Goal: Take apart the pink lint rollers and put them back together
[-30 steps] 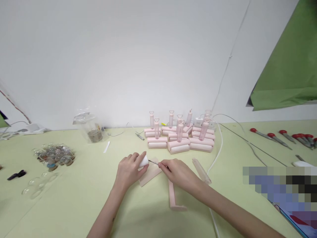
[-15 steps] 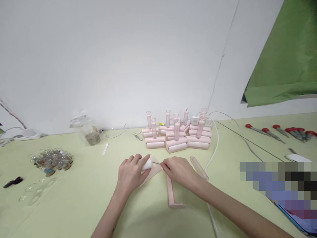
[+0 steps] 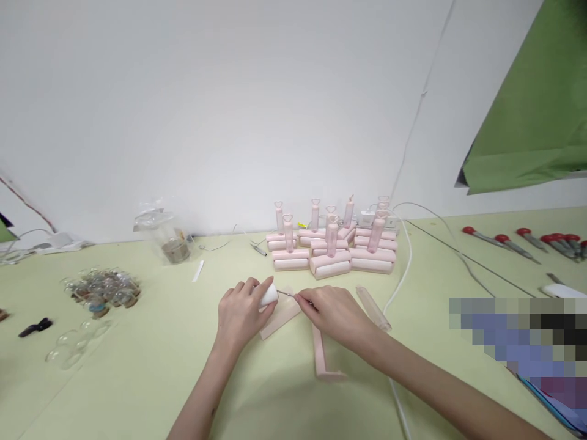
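Note:
My left hand [image 3: 241, 310] is closed around a white roll [image 3: 269, 296], whose end faces right. Pinched in the fingers of my right hand [image 3: 334, 308] is a thin metal rod [image 3: 287, 294], its tip reaching to the end of the roll; most of what is in that palm is hidden. Under the hands lies a flat pink piece [image 3: 279, 321] on the table. An L-shaped pink handle part [image 3: 320, 357] rests just below my right hand. Beside my right wrist lies a clear pinkish tube [image 3: 372, 308].
Behind the hands stand several pink lint rollers [image 3: 331, 265] with upright handles. Small glass domes [image 3: 105, 287] and a plastic bag [image 3: 167, 241] are on the left. Red-ended tools [image 3: 513, 244] lie at right. A white cable [image 3: 403, 269] runs past my right forearm.
The view has shifted slightly, so the scene sits a little to the right. Both hands keep their grips, and the roll is tilted a bit more upward at its right end.

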A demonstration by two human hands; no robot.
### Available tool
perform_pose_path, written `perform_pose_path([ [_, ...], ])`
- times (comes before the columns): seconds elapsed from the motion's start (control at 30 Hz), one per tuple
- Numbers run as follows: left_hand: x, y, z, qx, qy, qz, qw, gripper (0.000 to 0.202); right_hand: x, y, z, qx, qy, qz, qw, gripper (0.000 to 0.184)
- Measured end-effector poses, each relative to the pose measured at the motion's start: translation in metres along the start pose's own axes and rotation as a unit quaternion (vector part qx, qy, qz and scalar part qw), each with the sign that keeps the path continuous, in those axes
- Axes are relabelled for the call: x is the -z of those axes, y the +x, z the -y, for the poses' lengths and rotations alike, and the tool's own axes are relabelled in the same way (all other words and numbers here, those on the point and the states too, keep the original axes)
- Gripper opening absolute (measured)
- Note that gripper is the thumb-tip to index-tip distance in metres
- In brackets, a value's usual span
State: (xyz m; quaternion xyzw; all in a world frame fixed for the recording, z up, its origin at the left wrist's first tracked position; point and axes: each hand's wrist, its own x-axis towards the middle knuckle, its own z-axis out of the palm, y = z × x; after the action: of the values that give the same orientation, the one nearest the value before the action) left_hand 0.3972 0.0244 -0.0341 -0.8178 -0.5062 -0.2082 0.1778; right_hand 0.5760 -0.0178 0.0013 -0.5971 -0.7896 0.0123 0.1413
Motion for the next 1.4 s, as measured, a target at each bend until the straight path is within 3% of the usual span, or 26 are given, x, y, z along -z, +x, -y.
perform_pose_path([
  [0.2,-0.004,-0.001,-0.007,-0.048,-0.008,0.026,0.998,0.032,-0.006,-0.004,0.009,-0.010,-0.081,0.065,0.995,0.033],
  [0.33,-0.002,-0.001,-0.010,-0.051,-0.006,0.022,0.998,0.030,-0.006,-0.004,0.007,-0.032,-0.079,0.070,0.994,0.030],
  [0.47,0.004,-0.001,-0.007,-0.016,-0.026,-0.008,0.999,0.030,0.004,0.000,-0.007,-0.067,-0.064,0.049,0.995,0.033],
  [0.57,0.007,0.001,-0.007,0.057,-0.107,-0.019,0.992,0.041,0.017,0.006,-0.021,-0.062,0.082,0.014,0.995,0.032],
  [0.63,0.008,0.003,-0.010,0.098,-0.212,-0.021,0.972,0.044,0.024,0.011,-0.031,-0.025,0.260,-0.012,0.965,0.027],
  [0.7,0.007,0.004,-0.014,0.104,-0.323,-0.024,0.940,0.040,0.029,0.016,-0.037,0.017,0.402,-0.061,0.913,0.021],
  [0.8,0.005,0.004,-0.022,0.082,-0.421,-0.029,0.903,0.036,0.031,0.020,-0.036,0.044,0.514,-0.152,0.843,0.017],
  [0.87,0.004,0.004,-0.026,0.076,-0.448,-0.025,0.890,0.036,0.029,0.020,-0.030,0.047,0.543,-0.177,0.820,0.016],
  [0.93,0.003,0.003,-0.028,0.076,-0.467,-0.020,0.881,0.036,0.024,0.017,-0.024,0.056,0.515,-0.168,0.839,0.012],
  [1.0,0.001,0.002,-0.029,0.074,-0.481,-0.021,0.873,0.037,0.017,0.015,-0.017,0.076,0.438,-0.143,0.884,0.009],
  [1.07,-0.001,0.001,-0.029,0.060,-0.484,-0.027,0.872,0.037,0.009,0.013,-0.014,0.092,0.354,-0.109,0.924,0.014],
  [1.17,-0.006,0.001,-0.031,0.012,-0.477,-0.022,0.878,0.035,0.000,0.010,-0.012,0.088,0.286,-0.028,0.954,0.026],
  [1.27,-0.010,0.001,-0.031,0.011,-0.480,-0.006,0.877,0.039,0.001,0.010,-0.015,0.067,0.316,0.020,0.946,0.028],
  [1.33,-0.010,0.002,-0.029,0.061,-0.480,-0.025,0.875,0.048,0.010,0.011,-0.017,0.045,0.387,-0.044,0.920,0.027],
  [1.4,-0.009,0.003,-0.025,0.103,-0.444,-0.054,0.888,0.049,0.024,0.012,-0.020,0.030,0.475,-0.163,0.864,0.027],
])
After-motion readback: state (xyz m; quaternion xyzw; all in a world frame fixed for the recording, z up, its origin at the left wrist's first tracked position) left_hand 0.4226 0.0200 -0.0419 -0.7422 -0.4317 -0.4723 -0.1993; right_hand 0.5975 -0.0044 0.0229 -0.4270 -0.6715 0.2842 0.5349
